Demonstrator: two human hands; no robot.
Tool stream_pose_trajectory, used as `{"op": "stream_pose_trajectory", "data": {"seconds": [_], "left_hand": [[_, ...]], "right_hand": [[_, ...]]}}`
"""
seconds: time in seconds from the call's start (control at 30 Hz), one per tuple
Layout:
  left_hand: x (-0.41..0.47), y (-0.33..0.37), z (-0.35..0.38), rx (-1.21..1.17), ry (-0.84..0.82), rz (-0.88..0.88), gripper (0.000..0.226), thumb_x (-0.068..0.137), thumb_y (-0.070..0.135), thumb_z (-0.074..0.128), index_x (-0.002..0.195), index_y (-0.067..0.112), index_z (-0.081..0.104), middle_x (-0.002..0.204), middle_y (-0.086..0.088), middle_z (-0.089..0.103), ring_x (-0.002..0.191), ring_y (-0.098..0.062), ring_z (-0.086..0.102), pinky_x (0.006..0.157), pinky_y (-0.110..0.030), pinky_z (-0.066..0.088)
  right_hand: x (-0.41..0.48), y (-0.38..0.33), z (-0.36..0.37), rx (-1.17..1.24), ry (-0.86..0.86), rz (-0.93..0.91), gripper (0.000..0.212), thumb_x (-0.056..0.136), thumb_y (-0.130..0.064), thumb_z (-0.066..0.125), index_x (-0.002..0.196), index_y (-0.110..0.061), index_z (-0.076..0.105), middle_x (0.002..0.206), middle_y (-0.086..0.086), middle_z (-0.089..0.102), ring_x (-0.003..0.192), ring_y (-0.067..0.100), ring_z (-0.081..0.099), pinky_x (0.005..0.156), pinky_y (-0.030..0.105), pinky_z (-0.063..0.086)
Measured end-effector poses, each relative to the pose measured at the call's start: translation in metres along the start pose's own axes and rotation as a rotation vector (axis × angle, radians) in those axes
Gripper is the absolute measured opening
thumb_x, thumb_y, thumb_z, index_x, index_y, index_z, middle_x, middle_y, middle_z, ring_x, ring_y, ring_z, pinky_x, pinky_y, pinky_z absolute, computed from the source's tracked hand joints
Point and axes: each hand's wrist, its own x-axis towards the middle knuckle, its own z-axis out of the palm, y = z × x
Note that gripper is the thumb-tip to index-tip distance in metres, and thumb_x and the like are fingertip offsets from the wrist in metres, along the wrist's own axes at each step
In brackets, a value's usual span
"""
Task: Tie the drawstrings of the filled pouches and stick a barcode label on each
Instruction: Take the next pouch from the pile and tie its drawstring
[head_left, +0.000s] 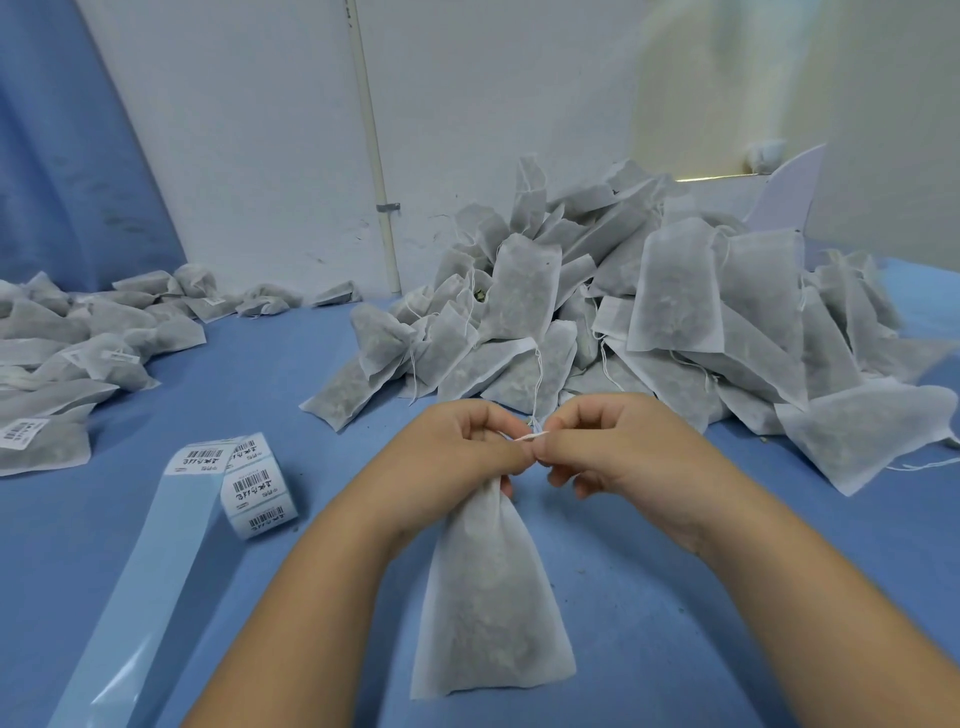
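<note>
A filled white fabric pouch (488, 608) hangs by its gathered neck in front of me, its bottom resting near the blue table. My left hand (467, 441) grips the bunched neck and pinches one end of the white drawstring (530, 438). My right hand (602, 441) pinches the other end, so the string is stretched short between the two hands. A roll of barcode labels (254, 483) lies to the left, with its empty backing strip (150, 587) trailing toward me.
A big heap of untied filled pouches (649, 322) rises behind my hands and to the right. Labelled pouches (67, 364) lie spread at the far left. The blue table (727, 597) meets a white wall with a vertical pipe (374, 156).
</note>
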Motion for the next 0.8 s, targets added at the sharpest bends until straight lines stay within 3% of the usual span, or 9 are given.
{"op": "stream_pose_trajectory", "data": {"seconds": [0.23, 0.43, 0.63, 0.73, 0.8], "left_hand": [[0.0, -0.002, -0.004, -0.12, -0.036, -0.062, 0.008, 0.086, 0.02, 0.073, 0.078, 0.018, 0.072, 0.072, 0.004, 0.067, 0.059, -0.009, 0.06, 0.052, -0.017, 0.045], [0.003, -0.005, -0.005, -0.177, 0.017, -0.063, 0.016, 0.087, 0.019, 0.071, 0.072, 0.021, 0.073, 0.075, 0.001, 0.068, 0.06, -0.01, 0.06, 0.057, -0.019, 0.046], [0.005, -0.012, -0.012, -0.088, 0.107, -0.151, 0.02, 0.081, 0.022, 0.077, 0.062, 0.022, 0.071, 0.07, 0.002, 0.066, 0.057, -0.01, 0.055, 0.054, -0.021, 0.044], [0.007, -0.02, -0.023, 0.019, 0.214, -0.27, 0.03, 0.083, 0.022, 0.076, 0.054, 0.019, 0.069, 0.062, 0.001, 0.062, 0.052, -0.015, 0.049, 0.057, -0.023, 0.04], [0.009, -0.024, -0.026, 0.028, 0.222, -0.303, 0.031, 0.085, 0.021, 0.074, 0.055, 0.017, 0.069, 0.062, -0.003, 0.059, 0.053, -0.019, 0.048, 0.061, -0.026, 0.04]], "right_hand": [[0.0, -0.001, 0.001, -0.01, 0.116, -0.044, 0.004, 0.077, -0.013, 0.077, 0.075, -0.01, 0.077, 0.073, 0.007, 0.074, 0.065, 0.01, 0.069, 0.056, 0.018, 0.052], [0.0, -0.001, 0.0, 0.064, 0.189, -0.035, 0.014, 0.078, 0.003, 0.069, 0.074, -0.008, 0.077, 0.068, 0.013, 0.072, 0.059, 0.015, 0.067, 0.057, 0.021, 0.055], [-0.001, -0.003, -0.007, -0.116, 0.241, -0.025, 0.016, 0.078, 0.0, 0.07, 0.074, -0.015, 0.076, 0.063, 0.006, 0.072, 0.055, 0.01, 0.067, 0.059, 0.019, 0.055], [0.001, -0.003, -0.019, -0.209, 0.281, 0.025, 0.015, 0.076, 0.0, 0.069, 0.071, -0.014, 0.076, 0.061, 0.006, 0.072, 0.055, 0.012, 0.068, 0.068, 0.028, 0.056], [0.001, -0.001, -0.02, -0.232, 0.254, 0.057, 0.015, 0.076, 0.0, 0.069, 0.071, -0.012, 0.075, 0.06, 0.006, 0.071, 0.053, 0.011, 0.066, 0.063, 0.028, 0.055]]}}
